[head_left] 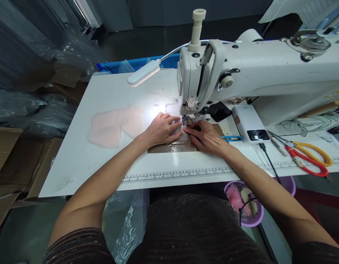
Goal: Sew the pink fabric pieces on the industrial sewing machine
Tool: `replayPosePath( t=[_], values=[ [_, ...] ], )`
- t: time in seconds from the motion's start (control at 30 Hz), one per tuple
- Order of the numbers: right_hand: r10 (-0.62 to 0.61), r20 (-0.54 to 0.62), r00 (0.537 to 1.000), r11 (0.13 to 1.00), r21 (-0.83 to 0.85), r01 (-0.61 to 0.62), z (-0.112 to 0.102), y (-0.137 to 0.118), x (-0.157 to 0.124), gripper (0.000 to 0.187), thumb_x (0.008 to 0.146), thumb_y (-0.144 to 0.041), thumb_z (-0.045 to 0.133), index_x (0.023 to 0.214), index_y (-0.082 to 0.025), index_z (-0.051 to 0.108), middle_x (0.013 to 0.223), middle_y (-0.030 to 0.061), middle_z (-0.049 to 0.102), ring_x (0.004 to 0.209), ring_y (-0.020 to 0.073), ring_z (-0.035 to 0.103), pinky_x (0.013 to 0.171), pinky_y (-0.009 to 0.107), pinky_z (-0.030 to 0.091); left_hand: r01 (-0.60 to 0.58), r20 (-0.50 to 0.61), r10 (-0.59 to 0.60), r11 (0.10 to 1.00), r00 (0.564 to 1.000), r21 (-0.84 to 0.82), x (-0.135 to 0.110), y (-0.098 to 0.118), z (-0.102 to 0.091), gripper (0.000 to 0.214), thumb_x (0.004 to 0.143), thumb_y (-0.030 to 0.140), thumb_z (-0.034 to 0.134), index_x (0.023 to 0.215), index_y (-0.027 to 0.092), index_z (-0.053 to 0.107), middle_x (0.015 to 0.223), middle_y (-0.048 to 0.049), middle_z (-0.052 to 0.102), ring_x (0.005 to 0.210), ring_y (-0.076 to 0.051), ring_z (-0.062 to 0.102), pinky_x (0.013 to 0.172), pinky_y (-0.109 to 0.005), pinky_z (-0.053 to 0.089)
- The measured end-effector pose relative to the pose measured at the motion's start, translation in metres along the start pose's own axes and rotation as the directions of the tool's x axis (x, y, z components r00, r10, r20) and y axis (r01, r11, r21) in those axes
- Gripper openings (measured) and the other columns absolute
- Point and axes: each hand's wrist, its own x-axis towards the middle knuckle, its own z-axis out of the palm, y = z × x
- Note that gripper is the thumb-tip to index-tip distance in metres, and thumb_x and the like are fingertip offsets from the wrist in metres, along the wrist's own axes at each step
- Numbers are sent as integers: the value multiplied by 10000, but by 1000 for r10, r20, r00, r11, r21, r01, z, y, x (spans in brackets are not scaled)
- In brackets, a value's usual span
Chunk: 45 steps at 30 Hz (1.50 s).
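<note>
My left hand (164,129) lies on a small piece of thin white fabric (172,109) beside the presser foot (186,121) of a white sewing machine (183,80). Its fingers are stretched out and press the fabric down. Just right of the foot, my right hand (205,138) has its fingertips drawn together at the fabric's near edge. Part of the fabric is hidden under both hands. A brown, shiny plate (172,147) is below them on the table. Left of my left hand, a sheer pink fabric piece (109,126) shaped like shorts lies flat.
A lit lamp (144,72) hangs over the white table (78,161). To the right are a blue safety pin (232,138), a white power bank (250,123) with a cable and red-and-yellow scissors (307,157). A purple basket (254,220) with fabric scraps stands below the edge.
</note>
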Motion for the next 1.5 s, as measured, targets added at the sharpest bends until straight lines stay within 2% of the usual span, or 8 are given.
replayPosePath(
  t=[0.23, 0.47, 0.6, 0.73, 0.87, 1.03, 1.27, 1.5],
  values=[
    [60, 28, 998, 981, 181, -64, -12, 4, 5, 389, 959, -286, 494, 1282, -196, 692, 1135, 146, 628, 1063, 257, 578, 979, 472, 511, 40, 81, -31, 993, 996, -108, 0, -15, -9, 406, 974, 493, 518, 1219, 219, 688, 1286, -122, 671, 1100, -269, 642, 936, -448, 495],
    [115, 149, 982, 937, 313, -157, -44, 12, 12, 349, 920, -267, 509, 1181, -213, 734, 1086, 87, 716, 1003, 223, 644, 942, 419, 528, 19, 74, -9, 990, 997, -140, 0, -10, -38, 366, 1008, 392, 470, 1091, 154, 734, 1113, -122, 739, 971, -249, 698, 817, -409, 563],
    [67, 272, 960, 950, 277, -145, -55, 11, 25, 324, 909, -277, 503, 1076, -180, 763, 971, 78, 732, 859, 198, 646, 819, 347, 514, -28, 104, 58, 962, 993, -273, -6, 3, -31, 273, 988, 303, 510, 1105, 166, 716, 1092, -108, 732, 963, -216, 693, 824, -377, 578],
    [183, 411, 893, 950, 161, -268, -54, 6, 39, 290, 908, -259, 501, 958, -150, 765, 746, 47, 680, 624, 147, 543, 658, 294, 435, -41, 20, 58, 877, 998, -479, -9, 6, -14, 203, 952, 300, 592, 1075, 184, 706, 1050, -90, 723, 971, -189, 686, 842, -349, 591],
    [319, 309, 896, 909, 169, -381, -41, 4, 36, 266, 881, -220, 516, 968, -127, 749, 864, 70, 696, 665, 137, 552, 669, 273, 424, -91, -101, 45, 856, 994, -509, -11, 4, -4, 141, 934, 292, 638, 954, 182, 724, 939, -78, 723, 891, -177, 692, 770, -330, 596],
    [238, 178, 955, 921, 272, -280, -26, 12, 22, 295, 877, -214, 495, 1014, -138, 745, 1037, 97, 697, 754, 148, 601, 757, 289, 469, -106, -249, -3, 899, 969, -426, -14, 7, -6, 107, 906, 284, 673, 907, 191, 726, 933, -68, 742, 784, -158, 682, 723, -349, 588],
    [54, 110, 992, 971, 226, -78, -17, 14, 16, 353, 937, -279, 490, 1185, -220, 734, 1074, 106, 633, 934, 204, 599, 871, 360, 497, -71, -153, 2, 891, 988, -448, -15, 11, -3, 139, 940, 254, 609, 963, 190, 730, 994, -85, 755, 869, -172, 701, 776, -381, 613],
    [99, 125, 987, 973, 197, -122, -17, 11, 15, 392, 932, -262, 481, 1240, -212, 718, 1111, 116, 633, 942, 215, 582, 861, 364, 493, -31, -103, -26, 854, 994, -520, -12, 7, 3, 172, 970, 280, 594, 900, 195, 727, 949, -73, 739, 885, -164, 695, 796, -354, 616]
  ],
)
